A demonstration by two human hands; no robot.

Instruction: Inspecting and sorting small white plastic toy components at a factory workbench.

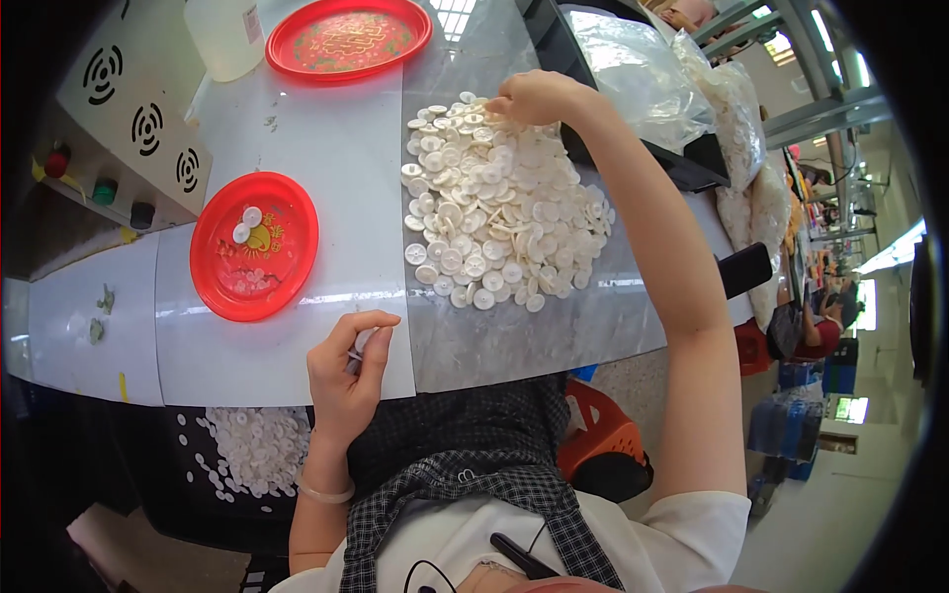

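A big heap of small, round white plastic discs (504, 208) lies on the grey part of the table. At its far edge, my right hand (539, 97) reaches down with the fingers drawn together at the discs; what is between the fingertips is hidden. My left hand (346, 374) is curled over the near table edge, left of the heap. A whitish piece, seemingly one of the discs, shows between its thumb and fingers. Ahead of this hand stands a red oval plate (255, 296) with two white discs on it.
Another red plate (348, 65) sits at the back, beside a whitish plastic container (223, 40). A machine with buttons (129, 128) stands at left. Clear bags (638, 74) fill a black tray (704, 163) at right. More discs (259, 450) lie in a dark bin below the table.
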